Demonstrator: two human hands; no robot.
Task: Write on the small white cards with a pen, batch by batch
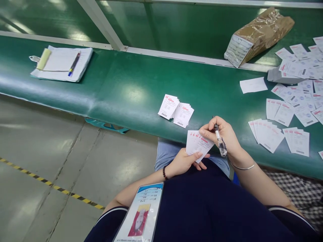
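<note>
A small fan of white printed cards (pixel 196 145) with red and black print sits between my hands above my lap. My left hand (pixel 186 159) grips the fan from below, thumb on the front and fingers behind. At the fan's upper right corner, my right hand (pixel 220 132) pinches the cards between thumb and fingers. A pen (pixel 221 143) with a clear barrel is also held in that hand, pointing down towards me. Just beyond the hands, two small stacks of the same cards (pixel 168 106) lie side by side on the green table (pixel 121 90).
Many loose cards (pixel 301 95) spread over the table's right side, some in fans, around a grey-edged stack (pixel 285 78). A blank white slip (pixel 253 85) lies beside them. A brown-wrapped package (pixel 259 37) leans at the back. A clipboard (pixel 65 64) with papers and a marker (pixel 74 64) lies far left.
</note>
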